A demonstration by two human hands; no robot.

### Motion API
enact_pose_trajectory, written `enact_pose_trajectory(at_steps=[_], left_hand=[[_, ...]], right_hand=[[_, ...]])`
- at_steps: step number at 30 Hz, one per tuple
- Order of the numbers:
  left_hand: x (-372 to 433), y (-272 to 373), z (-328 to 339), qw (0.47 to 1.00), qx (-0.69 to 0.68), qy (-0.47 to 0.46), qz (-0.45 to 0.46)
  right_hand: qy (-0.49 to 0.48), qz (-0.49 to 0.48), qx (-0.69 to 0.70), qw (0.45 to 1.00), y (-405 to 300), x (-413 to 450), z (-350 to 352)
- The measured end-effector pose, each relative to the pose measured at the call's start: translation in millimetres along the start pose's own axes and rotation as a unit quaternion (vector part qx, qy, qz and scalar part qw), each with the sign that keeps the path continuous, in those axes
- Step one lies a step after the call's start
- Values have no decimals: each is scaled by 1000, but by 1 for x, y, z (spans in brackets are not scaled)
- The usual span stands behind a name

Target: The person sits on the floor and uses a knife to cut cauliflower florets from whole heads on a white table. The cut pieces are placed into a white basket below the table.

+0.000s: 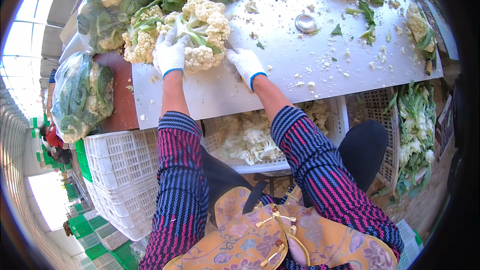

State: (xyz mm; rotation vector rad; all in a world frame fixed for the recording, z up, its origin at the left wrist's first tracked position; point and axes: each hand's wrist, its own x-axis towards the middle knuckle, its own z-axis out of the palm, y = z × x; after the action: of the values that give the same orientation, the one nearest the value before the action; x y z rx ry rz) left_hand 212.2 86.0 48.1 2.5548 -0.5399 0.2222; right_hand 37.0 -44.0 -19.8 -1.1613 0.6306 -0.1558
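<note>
Both of my hands wear white gloves with blue cuffs. My left hand (169, 53) grips the stem side of a cauliflower head (202, 26) that lies stem up on the pale metal-like tabletop (240, 95). At the right edge of that head, my right hand (243, 63) is closed around a knife, whose blade (228, 46) shows only in part between the glove and the florets; the handle is mostly hidden. Another cauliflower piece with green leaves (144, 39) touches the head on its left. Small crumbs and leaf scraps are scattered to the right.
Bagged cauliflowers (82, 97) stand at the left, above stacked white crates (123, 165). Under the table edge a white crate (277, 167) holds cauliflower pieces. A round metal object (305, 23) lies on the tabletop. A crate of trimmed leaves (416, 138) stands right. A person in red (54, 138) is far left.
</note>
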Motion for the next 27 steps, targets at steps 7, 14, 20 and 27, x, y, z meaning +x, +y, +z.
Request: enact_pose_trajectory(at_steps=[7,14,20,27], left_hand=[[-17,14,-5,995,87,14,-38],[-30,49,-17,989,130,-7,-69],[-43,53,-39,987,128,-23,-91],[-44,49,-32,992,112,-6,-56]], right_hand=[[-52,82,333,938,-8,-30,0],[105,-83,-21,991,-5,-18,-10],[233,-238,-347,877,11,-43,3],[99,-154,-178,967,17,-56,-1]])
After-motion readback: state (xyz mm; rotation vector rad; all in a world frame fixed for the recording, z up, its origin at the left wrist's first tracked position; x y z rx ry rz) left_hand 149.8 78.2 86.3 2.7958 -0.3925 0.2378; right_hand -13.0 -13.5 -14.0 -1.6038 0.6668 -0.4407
